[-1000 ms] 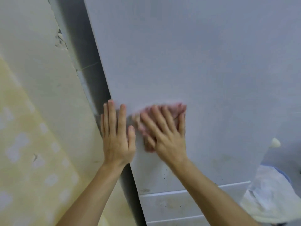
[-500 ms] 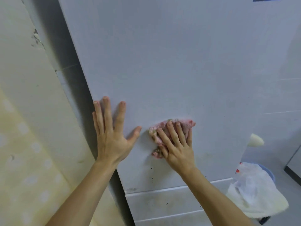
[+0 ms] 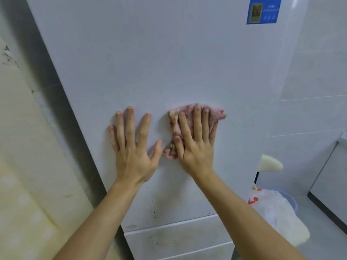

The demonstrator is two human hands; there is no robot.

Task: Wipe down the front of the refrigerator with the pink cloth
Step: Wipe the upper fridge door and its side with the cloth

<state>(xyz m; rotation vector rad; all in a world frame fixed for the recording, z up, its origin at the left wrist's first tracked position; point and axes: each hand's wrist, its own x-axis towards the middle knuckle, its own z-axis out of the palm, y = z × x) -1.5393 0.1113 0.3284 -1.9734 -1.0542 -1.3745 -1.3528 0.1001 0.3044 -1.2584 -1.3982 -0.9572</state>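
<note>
— Where to look for the pink cloth [image 3: 216, 115]?

— Right on the front of the refrigerator [image 3: 169, 53], near the middle of the big white door. Bunched up, not spread out smooth. Some brown-green dirt on its left part.

— Held how?

— Pressed against the door under the right hand [image 3: 195, 147]. Fingers straight and a bit apart, lying flat on top, not curled round. Thumb down along the cloth's left edge. Pink poking out past the fingertips, off to the right, and below the thumb.

— And the left hand [image 3: 133, 147]?

— Flat on the bare door, just beside the cloth, to its left. Fingers straight and spread wide, thumb pointing toward the cloth. Holding nothing at all. Looks like a tiny gap between thumb and cloth, but hard to tell for sure.

— Any dirt to see?

— Yes. Little black specks [image 3: 155, 211] low on the door, under the hands. More specks and brownish smudges on the drawer front [image 3: 178, 239] below. A few tiny dots to the right of the cloth too.

— Anything else around?

— Blue sticker [image 3: 263, 10] up high on the door's right side. Yellowish wall [image 3: 28, 166] on the left. Down on the right, a blue bucket [image 3: 293, 201] with a white plastic bag [image 3: 277, 212] hanging over it. Above the bag, a cream rounded thing [image 3: 270, 163], too hard to tell what.
</note>
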